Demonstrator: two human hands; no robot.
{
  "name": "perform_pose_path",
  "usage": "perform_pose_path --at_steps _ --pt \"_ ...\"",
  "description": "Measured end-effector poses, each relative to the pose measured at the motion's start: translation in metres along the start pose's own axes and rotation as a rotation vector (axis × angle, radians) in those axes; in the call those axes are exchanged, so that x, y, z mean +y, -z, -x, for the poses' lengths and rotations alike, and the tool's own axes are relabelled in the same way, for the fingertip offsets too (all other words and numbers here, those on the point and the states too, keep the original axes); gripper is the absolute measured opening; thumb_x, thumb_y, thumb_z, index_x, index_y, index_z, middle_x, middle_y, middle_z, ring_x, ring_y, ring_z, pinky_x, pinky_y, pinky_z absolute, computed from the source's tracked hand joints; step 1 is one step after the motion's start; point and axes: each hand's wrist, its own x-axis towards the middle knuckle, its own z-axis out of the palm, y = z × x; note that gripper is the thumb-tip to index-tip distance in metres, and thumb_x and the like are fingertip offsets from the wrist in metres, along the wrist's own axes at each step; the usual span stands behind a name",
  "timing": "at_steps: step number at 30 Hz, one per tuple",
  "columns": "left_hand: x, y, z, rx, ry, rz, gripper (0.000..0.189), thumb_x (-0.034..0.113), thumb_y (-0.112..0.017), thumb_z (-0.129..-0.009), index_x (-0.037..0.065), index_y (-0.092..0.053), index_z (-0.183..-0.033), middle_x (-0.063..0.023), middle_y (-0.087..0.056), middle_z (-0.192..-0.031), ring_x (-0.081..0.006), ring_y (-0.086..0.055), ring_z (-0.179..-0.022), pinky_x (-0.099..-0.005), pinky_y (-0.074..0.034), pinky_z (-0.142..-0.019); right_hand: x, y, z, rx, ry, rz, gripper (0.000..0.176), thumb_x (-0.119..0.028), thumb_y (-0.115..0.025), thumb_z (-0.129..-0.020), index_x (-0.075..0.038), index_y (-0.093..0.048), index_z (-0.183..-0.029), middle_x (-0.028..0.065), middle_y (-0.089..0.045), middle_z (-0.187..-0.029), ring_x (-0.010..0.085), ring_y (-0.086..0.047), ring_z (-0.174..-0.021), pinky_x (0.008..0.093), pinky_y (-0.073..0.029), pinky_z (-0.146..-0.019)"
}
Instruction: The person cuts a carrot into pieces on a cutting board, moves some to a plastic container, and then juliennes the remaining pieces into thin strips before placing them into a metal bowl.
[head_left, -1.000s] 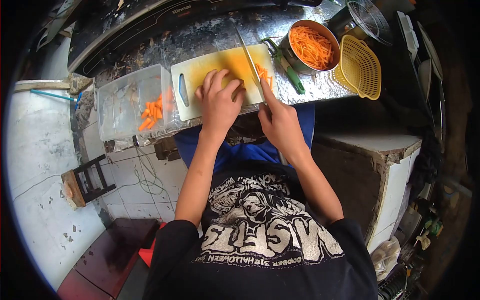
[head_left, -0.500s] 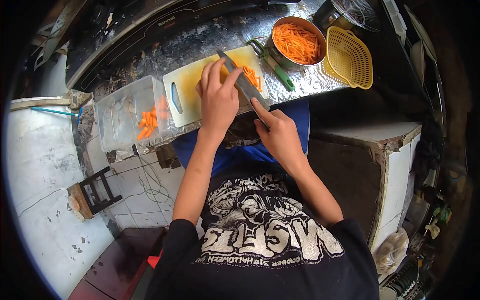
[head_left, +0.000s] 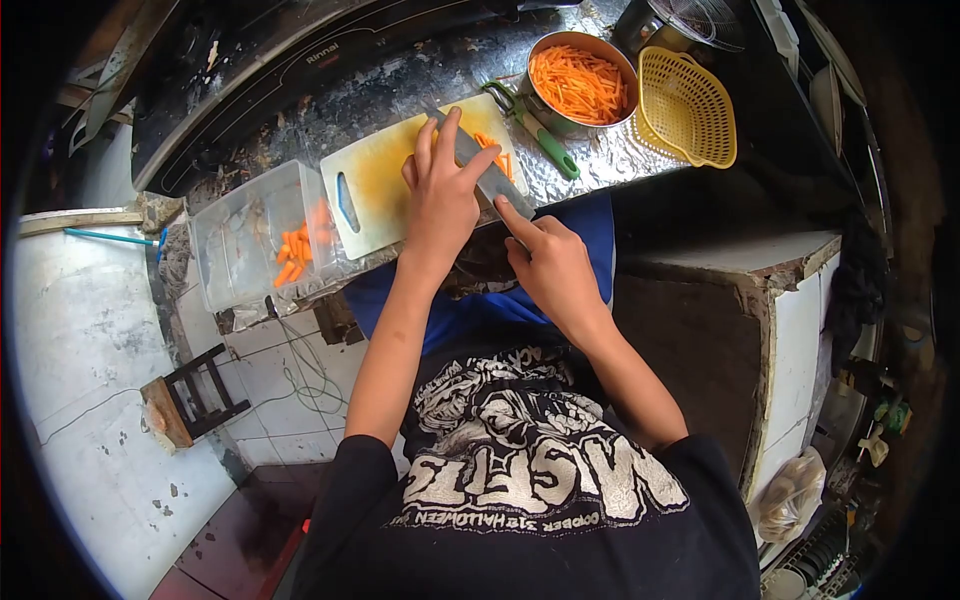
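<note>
A pale yellow cutting board (head_left: pixel 375 175) lies on the foil-covered counter. My right hand (head_left: pixel 550 265) grips the handle of a large knife (head_left: pixel 490 178), whose blade lies flat across the board's right part. My left hand (head_left: pixel 440 190) rests on the flat of the blade, fingers spread, over cut carrot. Orange carrot strips (head_left: pixel 497 155) show beside the blade at the board's right end.
A clear plastic tub (head_left: pixel 245 235) with carrot chunks (head_left: pixel 293 252) stands left of the board. A metal pot of shredded carrot (head_left: pixel 578 82), a green-handled peeler (head_left: pixel 545 145) and a yellow strainer basket (head_left: pixel 690 108) sit to the right. A black Rinnai stove (head_left: pixel 300 60) lies behind.
The knife went from standing on edge, cutting, to lying flat on the board. My left hand moved from pressing the carrot onto the blade's flat side. The view drifted slightly.
</note>
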Motion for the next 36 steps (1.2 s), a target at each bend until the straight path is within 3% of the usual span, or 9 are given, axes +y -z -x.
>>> perform_pose_path --at_steps 6,9,12,16,23,26,28,32,36 --pt "-0.007 0.011 0.001 0.170 0.127 0.030 0.052 -0.004 -0.057 -0.083 0.013 -0.064 -0.131 -0.0181 -0.045 -0.150 -0.0378 -0.039 -0.140 -0.0532 -0.035 -0.109 -0.002 0.003 -0.004 0.067 0.006 -0.221 0.048 -0.006 -0.061 -0.092 -0.005 -0.056 -0.141 0.0258 -0.062 -0.079 0.0426 -0.065 -0.070 0.0470 -0.053 -0.068" --pt "-0.020 -0.004 0.009 0.084 0.336 -0.118 0.048 0.012 -0.054 -0.093 -0.003 -0.053 -0.138 -0.0203 -0.046 -0.152 -0.0355 -0.037 -0.145 -0.0537 -0.034 -0.111 -0.008 0.014 -0.005 0.053 -0.190 -0.350 0.048 -0.007 -0.058 -0.095 0.000 -0.052 -0.142 0.0298 -0.061 -0.078 0.0410 -0.065 -0.069 0.0427 -0.051 -0.067" --pt "-0.019 -0.023 0.006 -0.030 0.227 -0.130 0.049 0.013 -0.053 -0.093 -0.001 -0.053 -0.141 -0.0186 -0.045 -0.154 -0.0330 -0.037 -0.147 -0.0527 -0.030 -0.113 0.001 0.019 -0.005 0.045 -0.234 -0.345 0.050 -0.007 -0.056 -0.096 0.000 -0.049 -0.144 0.0299 -0.059 -0.077 0.0387 -0.064 -0.066 0.0396 -0.050 -0.064" --pt "0.003 -0.029 0.004 -0.056 0.209 -0.035 0.053 0.008 -0.055 -0.088 -0.002 -0.052 -0.141 -0.0195 -0.048 -0.152 -0.0312 -0.039 -0.145 -0.0498 -0.030 -0.113 0.016 0.020 0.002 0.059 -0.308 -0.374 0.049 -0.009 -0.060 -0.097 -0.001 -0.051 -0.144 0.0186 -0.057 -0.068 0.0133 -0.054 -0.057 0.0300 -0.047 -0.057" --pt "0.008 0.046 0.021 0.167 0.215 0.321 0.039 0.006 -0.059 -0.093 0.001 -0.062 -0.131 -0.0205 -0.059 -0.140 -0.0366 -0.060 -0.124 -0.0448 -0.044 -0.104 0.021 0.017 0.008 0.004 -0.393 -0.490 0.054 -0.012 -0.057 -0.102 -0.009 -0.043 -0.154 0.0007 -0.061 -0.079 0.0046 -0.052 -0.060 0.0225 -0.045 -0.053" --pt "-0.024 0.107 0.040 0.327 0.364 0.222 0.026 0.005 -0.061 -0.093 0.001 -0.069 -0.117 -0.0133 -0.070 -0.119 -0.0269 -0.067 -0.109 -0.0373 -0.056 -0.085 0.019 0.016 0.006 -0.028 -0.359 -0.504 0.054 -0.011 -0.056 -0.103 -0.007 -0.042 -0.154 0.0009 -0.060 -0.078 0.0045 -0.051 -0.059 0.0226 -0.044 -0.051" --pt "-0.065 0.140 0.051 0.234 0.602 0.152 0.026 0.005 -0.063 -0.091 0.003 -0.071 -0.116 -0.0128 -0.071 -0.112 -0.0250 -0.069 -0.101 -0.0353 -0.056 -0.083 0.014 0.014 0.003 -0.041 -0.353 -0.532 0.053 -0.010 -0.055 -0.103 -0.006 -0.041 -0.154 0.0011 -0.059 -0.078 0.0043 -0.050 -0.058 0.0224 -0.043 -0.050" --pt "-0.139 0.157 0.074 -0.181 0.538 -0.104 0.031 0.009 -0.068 -0.086 0.000 -0.070 -0.116 -0.0156 -0.069 -0.116 -0.0325 -0.067 -0.105 -0.0376 -0.051 -0.093 0.008 0.011 -0.001 -0.051 -0.296 -0.544 0.052 -0.008 -0.054 -0.101 -0.007 -0.045 -0.152 0.0017 -0.061 -0.073 0.0042 -0.051 -0.057 0.0231 -0.043 -0.051" --pt "-0.144 0.141 0.067 -0.318 0.535 -0.026 0.029 0.010 -0.072 -0.082 -0.003 -0.072 -0.108 -0.0159 -0.069 -0.113 -0.0344 -0.066 -0.103 -0.0393 -0.051 -0.093 0.005 0.010 -0.002 -0.052 -0.259 -0.517 0.052 -0.007 -0.054 -0.101 -0.007 -0.044 -0.153 0.0016 -0.061 -0.074 0.0044 -0.051 -0.057 0.0234 -0.043 -0.051"
